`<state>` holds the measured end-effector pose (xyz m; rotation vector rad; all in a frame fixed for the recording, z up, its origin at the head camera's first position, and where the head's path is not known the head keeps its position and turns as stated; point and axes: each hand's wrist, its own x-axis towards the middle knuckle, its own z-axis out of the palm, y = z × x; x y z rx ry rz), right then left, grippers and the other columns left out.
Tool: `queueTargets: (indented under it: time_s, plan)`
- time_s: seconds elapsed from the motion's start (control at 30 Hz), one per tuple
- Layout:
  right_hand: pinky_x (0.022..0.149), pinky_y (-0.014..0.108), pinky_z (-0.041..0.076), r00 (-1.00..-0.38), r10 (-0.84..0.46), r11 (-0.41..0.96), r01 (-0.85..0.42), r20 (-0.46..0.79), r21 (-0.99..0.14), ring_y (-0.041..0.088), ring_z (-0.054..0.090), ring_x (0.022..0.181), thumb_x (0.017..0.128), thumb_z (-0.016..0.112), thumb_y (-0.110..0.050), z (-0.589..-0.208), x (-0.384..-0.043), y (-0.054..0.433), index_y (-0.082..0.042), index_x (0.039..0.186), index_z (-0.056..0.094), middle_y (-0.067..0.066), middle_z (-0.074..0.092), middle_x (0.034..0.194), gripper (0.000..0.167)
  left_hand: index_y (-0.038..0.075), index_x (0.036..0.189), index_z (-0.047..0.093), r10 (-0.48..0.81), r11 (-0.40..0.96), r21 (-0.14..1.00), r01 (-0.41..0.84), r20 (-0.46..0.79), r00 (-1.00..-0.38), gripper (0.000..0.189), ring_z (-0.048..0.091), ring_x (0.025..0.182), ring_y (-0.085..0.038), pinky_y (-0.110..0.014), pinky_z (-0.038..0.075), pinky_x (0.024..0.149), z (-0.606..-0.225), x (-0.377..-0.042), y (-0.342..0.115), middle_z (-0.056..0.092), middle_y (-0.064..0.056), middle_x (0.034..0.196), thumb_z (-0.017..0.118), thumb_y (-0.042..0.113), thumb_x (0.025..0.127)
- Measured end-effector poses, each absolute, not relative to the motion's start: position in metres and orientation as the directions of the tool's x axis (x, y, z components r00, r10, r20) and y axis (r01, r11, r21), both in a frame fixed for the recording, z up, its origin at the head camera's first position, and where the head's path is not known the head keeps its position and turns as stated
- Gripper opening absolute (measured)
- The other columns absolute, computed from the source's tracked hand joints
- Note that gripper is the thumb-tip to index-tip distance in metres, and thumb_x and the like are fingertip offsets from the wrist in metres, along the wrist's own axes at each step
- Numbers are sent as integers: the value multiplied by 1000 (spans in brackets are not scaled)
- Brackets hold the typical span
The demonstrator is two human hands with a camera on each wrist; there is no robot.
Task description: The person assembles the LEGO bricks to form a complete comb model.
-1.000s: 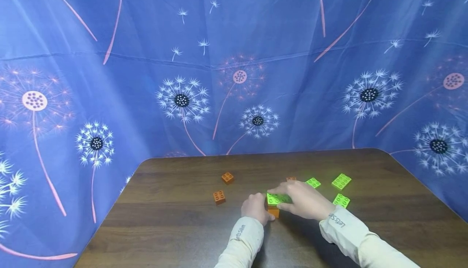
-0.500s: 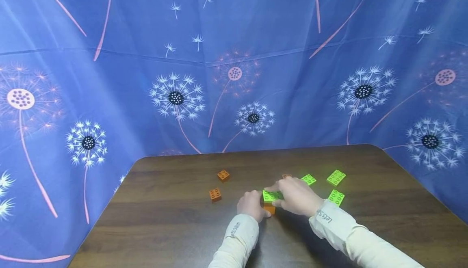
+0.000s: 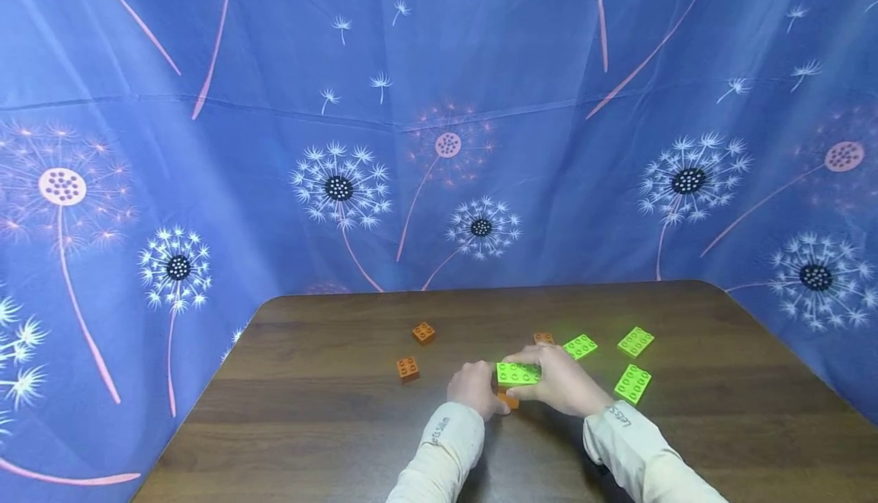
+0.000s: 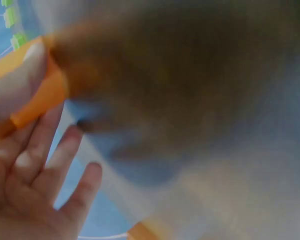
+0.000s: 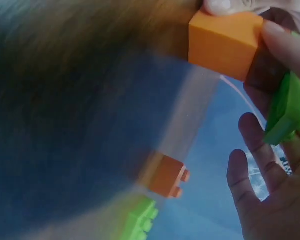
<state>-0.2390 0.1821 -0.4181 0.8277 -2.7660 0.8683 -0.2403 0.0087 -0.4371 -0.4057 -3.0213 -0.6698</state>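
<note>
My left hand (image 3: 475, 390) grips an orange brick (image 3: 508, 398) low over the wooden table, its thumb lying along one side in the left wrist view. From the right, my right hand (image 3: 564, 379) holds a flat bright green brick (image 3: 519, 373), studs up, directly over the orange one. Fingers at its far edge and the thumb at its near edge pinch it. Seen by the right wrist camera, the orange brick (image 5: 222, 42) and the green brick (image 5: 289, 111) lie close together; whether their studs are joined I cannot tell.
Two small orange bricks (image 3: 408, 368) (image 3: 424, 333) lie left of my hands. Behind the right hand is another orange brick (image 3: 543, 338). Three green bricks (image 3: 580, 346) (image 3: 636, 341) (image 3: 632, 383) lie on the right. A blue dandelion-print cloth (image 3: 439, 183) hangs behind the table (image 3: 309, 411).
My right hand has turned slightly with the green brick, and more of that brick shows between its fingers. Less of the orange brick beneath shows. The left hand keeps its grip.
</note>
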Motion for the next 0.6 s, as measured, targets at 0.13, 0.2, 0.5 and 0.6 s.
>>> queueTargets:
  time_s: [0.13, 0.2, 0.5, 0.6]
  plan:
    - [100, 59, 47, -864, -449, 667, -493, 227, -558, 40, 62, 119, 74, 90, -26, -423, -240, 182, -15, 112, 78, 1, 76, 112, 41, 10, 115, 73, 365, 855, 402, 327, -19, -931, 57, 69, 99, -27, -39, 55, 88, -430, -244, -3, 75, -7, 105, 97, 19, 64]
    - [103, 62, 43, -878, -433, 673, -467, 206, -573, 44, 59, 122, 74, 91, -26, -425, -240, 182, -14, 113, 78, 4, 75, 114, 43, 11, 120, 72, 406, 838, 413, 357, -35, -913, 60, 68, 106, -26, -39, 53, 93, -425, -245, -13, 74, -5, 111, 96, 18, 66]
    - [105, 63, 40, -904, -387, 689, -413, 180, -595, 46, 57, 124, 70, 92, -25, -420, -242, 181, -10, 115, 77, 15, 72, 120, 50, 11, 113, 74, 296, 862, 380, 336, 160, -942, 42, 70, 101, -34, -49, 56, 82, -406, -259, -85, 73, -10, 110, 90, 13, 74]
    - [106, 64, 39, -904, -388, 687, -412, 177, -598, 46, 56, 125, 70, 92, -24, -419, -242, 182, -10, 116, 77, 17, 71, 121, 50, 12, 105, 76, 226, 926, 260, 273, 198, -954, 41, 71, 94, -32, -48, 56, 77, -408, -260, -103, 73, -7, 105, 93, 19, 68]
